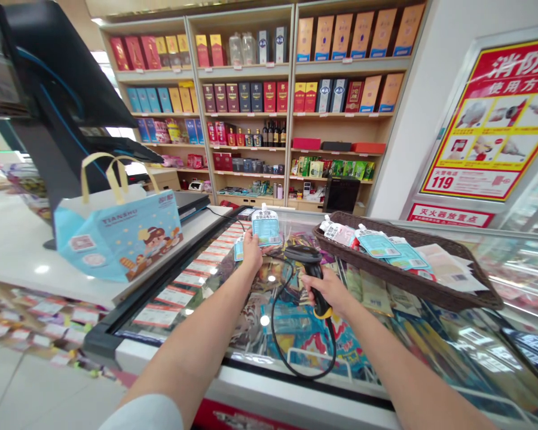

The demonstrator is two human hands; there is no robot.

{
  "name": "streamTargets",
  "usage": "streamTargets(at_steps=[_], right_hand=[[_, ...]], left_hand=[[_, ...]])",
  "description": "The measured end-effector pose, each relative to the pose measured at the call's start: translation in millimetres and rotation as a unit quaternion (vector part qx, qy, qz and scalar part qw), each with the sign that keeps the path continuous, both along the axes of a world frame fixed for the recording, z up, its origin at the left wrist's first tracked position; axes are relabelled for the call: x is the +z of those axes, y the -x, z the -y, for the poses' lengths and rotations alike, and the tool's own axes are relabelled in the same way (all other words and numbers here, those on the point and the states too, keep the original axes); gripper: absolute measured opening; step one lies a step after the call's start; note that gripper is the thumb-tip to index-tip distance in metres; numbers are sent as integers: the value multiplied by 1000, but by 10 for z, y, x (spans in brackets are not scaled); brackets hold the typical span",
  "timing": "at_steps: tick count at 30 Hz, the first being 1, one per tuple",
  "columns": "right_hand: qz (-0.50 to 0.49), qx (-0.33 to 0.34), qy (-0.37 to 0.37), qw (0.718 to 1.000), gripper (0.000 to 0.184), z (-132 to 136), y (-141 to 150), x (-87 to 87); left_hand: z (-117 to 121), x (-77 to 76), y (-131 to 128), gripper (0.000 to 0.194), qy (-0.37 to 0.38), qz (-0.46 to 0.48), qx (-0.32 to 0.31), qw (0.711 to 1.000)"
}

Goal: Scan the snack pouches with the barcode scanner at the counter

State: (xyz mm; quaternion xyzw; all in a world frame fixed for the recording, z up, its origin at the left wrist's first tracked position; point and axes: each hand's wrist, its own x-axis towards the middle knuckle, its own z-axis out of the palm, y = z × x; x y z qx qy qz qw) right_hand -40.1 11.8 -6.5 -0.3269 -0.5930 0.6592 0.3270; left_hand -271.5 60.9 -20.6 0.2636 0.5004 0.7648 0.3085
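Observation:
My left hand (252, 251) holds up a pale blue spouted drink pouch (266, 227) with a barcode label, above the glass lid of a chest freezer (215, 280). A second pouch edge shows under that hand. My right hand (326, 291) grips the handle of a black barcode scanner (305, 255), its head pointing left toward the pouch. The scanner's black cable (281, 334) loops down over the glass.
A dark wicker basket (430, 280) with several similar pouches lies on the freezer at right. A light blue tote bag (116, 233) with yellow handles stands on the white counter (13, 245) left, beside a black register screen (49, 89). Shelves of boxed goods (260, 95) fill the back wall.

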Motion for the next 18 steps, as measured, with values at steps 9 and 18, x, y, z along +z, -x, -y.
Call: streamTargets(at_steps=[9, 18], right_hand=[[-28, -49, 2, 998, 35, -181, -183, 236], [-67, -175, -36, 982, 31, -343, -1063, 466]], left_hand=[[-170, 163, -394, 30, -36, 29, -63, 997], [-841, 404, -1841, 39, -45, 89, -192, 976]])
